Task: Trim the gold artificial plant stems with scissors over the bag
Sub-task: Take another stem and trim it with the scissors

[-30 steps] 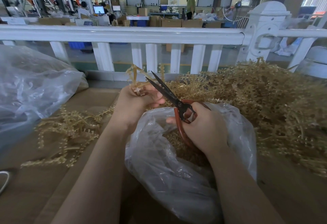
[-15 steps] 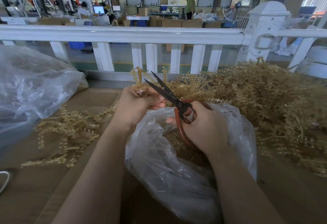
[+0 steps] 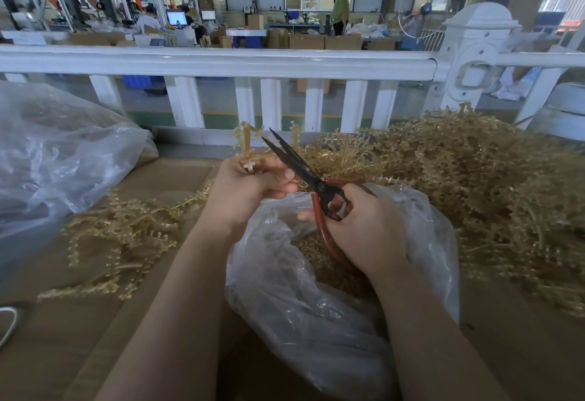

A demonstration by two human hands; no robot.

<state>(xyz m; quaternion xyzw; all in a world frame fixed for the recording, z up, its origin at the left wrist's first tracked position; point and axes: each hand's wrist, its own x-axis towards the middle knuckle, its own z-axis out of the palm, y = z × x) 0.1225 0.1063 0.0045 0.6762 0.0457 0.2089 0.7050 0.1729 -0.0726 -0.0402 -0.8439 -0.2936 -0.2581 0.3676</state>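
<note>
Gold stems (image 3: 250,150) stand up out of the left hand (image 3: 250,188), whose grip is curled round their lower ends, above the near rim of the clear bag (image 3: 300,315). The right hand (image 3: 367,229) has its grip closed through the red handles of the scissors (image 3: 304,172); the dark blades are spread a little, tips just beside the stems. The brown bench (image 3: 57,337) carries the bag, a small trimmed heap (image 3: 126,232) to the left and a large untrimmed pile (image 3: 474,185) to the right. Beyond a white railing (image 3: 221,61) lies a workshop with boxes and a standing person (image 3: 340,11). Against half a second ago, the blades have narrowed slightly and the stems sit a little straighter. A second clear bag (image 3: 53,159) lies far left. The right wrist hides part of the bag's mouth.
</note>
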